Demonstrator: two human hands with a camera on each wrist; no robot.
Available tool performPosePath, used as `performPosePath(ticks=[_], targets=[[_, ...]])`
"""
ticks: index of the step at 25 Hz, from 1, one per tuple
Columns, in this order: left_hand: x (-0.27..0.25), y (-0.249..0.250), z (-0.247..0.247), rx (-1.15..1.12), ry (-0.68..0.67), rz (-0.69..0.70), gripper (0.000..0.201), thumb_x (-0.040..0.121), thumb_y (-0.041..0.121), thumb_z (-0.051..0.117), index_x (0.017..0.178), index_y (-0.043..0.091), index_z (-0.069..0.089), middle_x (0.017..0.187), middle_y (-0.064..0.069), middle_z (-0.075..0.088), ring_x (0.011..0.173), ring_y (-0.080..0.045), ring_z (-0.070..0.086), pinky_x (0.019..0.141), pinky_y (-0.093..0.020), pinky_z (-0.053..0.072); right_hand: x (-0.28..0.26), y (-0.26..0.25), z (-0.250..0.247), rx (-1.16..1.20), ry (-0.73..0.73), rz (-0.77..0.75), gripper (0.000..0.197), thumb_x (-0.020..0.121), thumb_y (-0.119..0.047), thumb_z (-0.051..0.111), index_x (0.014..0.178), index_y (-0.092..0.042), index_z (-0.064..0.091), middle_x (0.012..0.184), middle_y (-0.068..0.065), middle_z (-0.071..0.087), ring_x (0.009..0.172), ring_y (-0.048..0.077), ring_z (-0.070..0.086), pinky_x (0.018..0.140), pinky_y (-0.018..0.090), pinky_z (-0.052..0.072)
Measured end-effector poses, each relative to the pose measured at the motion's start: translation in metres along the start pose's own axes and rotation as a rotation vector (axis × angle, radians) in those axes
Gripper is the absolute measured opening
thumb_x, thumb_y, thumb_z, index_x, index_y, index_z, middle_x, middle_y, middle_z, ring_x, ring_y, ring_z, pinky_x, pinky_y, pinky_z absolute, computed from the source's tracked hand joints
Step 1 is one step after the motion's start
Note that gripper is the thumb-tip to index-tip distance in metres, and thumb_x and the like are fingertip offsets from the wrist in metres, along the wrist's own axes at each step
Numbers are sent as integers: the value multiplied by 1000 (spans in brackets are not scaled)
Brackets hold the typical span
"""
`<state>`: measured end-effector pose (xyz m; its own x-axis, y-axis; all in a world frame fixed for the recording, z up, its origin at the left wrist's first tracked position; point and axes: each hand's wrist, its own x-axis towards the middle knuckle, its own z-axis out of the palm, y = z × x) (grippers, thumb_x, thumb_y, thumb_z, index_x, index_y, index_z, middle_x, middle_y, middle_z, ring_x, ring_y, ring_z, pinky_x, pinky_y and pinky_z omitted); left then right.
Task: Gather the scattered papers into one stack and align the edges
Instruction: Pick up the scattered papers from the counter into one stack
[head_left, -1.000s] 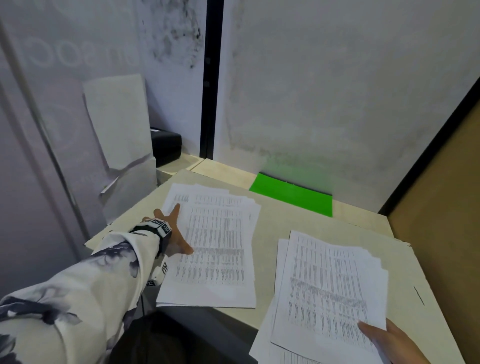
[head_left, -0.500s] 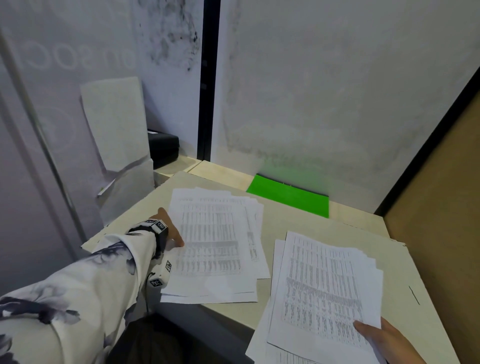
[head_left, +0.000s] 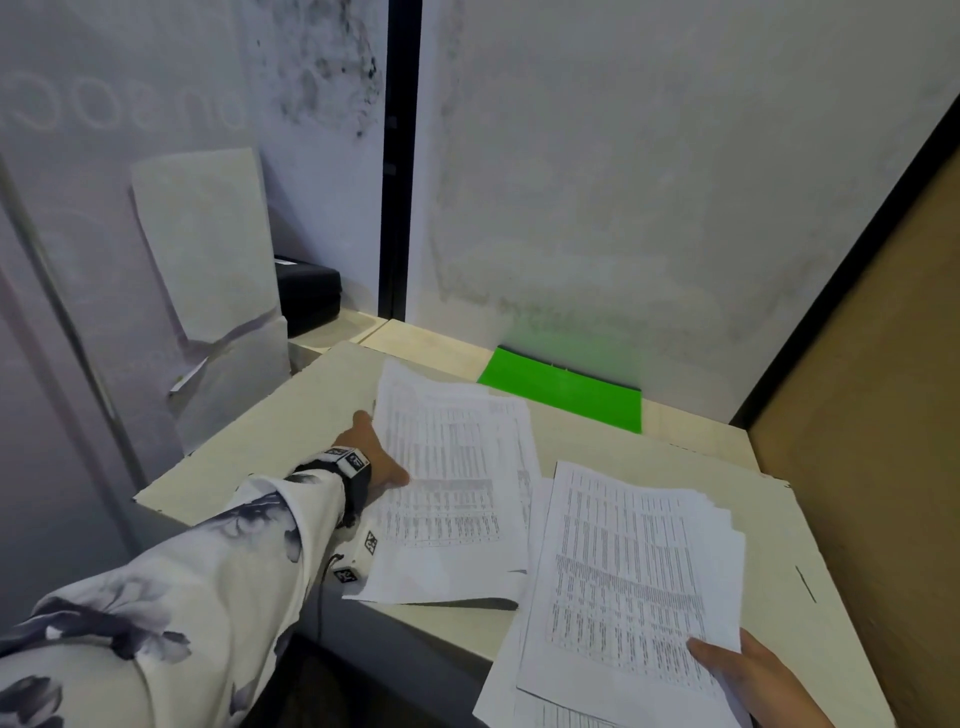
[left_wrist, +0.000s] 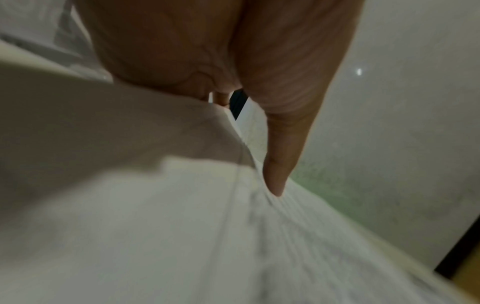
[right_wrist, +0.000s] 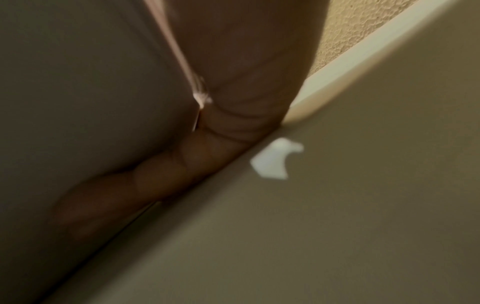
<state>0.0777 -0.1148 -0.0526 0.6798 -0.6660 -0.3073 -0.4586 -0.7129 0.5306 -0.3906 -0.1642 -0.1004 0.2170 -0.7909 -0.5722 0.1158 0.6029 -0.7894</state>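
The left pile of white printed paper sheets (head_left: 452, 483), pinched at its edge by the left hand (head_left: 376, 457), has been slid against the similar right pile (head_left: 628, 587) gripped by the right hand (head_left: 748, 675), so merging seems imminent on the beige desk (head_left: 649, 452).

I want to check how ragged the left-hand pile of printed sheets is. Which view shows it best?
The head view: the left-hand pile of printed sheets shows whole, its edges fanned, beside the left hand. The left wrist view gives only a blurred white close-up of the sheets under the thumb. The right wrist view does not show this pile recognisably.
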Motion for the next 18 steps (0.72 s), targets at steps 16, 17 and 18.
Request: performPosePath(ticks=[16,17,18], targets=[[-13,66,-12,-501,-119,433,74,66,-5,73,125,35,54,112,2,66,107,-30,65,75,-45,60,-11,-9,2,-60,-47,-22,49,95,16,47,143,9,43,117,17,62,88,26,61,50,25,59],[-20,77,-37,-498,-74,479,77,71,-5,74,134,32,48,114,1,65,105,-27,64,71,-39,58,-8,-8,0,-61,-53,-29,48,94,16,48,142,8,44,112,14,64,90,26,61,48,23,59],[-26,86,-58,-532,-31,530,82,75,-3,76,142,29,41,119,1,62,106,-23,62,76,-33,56,-5,-7,-1,-53,-44,-27,48,94,16,48,141,8,45,108,12,65,90,26,62,47,22,59]])
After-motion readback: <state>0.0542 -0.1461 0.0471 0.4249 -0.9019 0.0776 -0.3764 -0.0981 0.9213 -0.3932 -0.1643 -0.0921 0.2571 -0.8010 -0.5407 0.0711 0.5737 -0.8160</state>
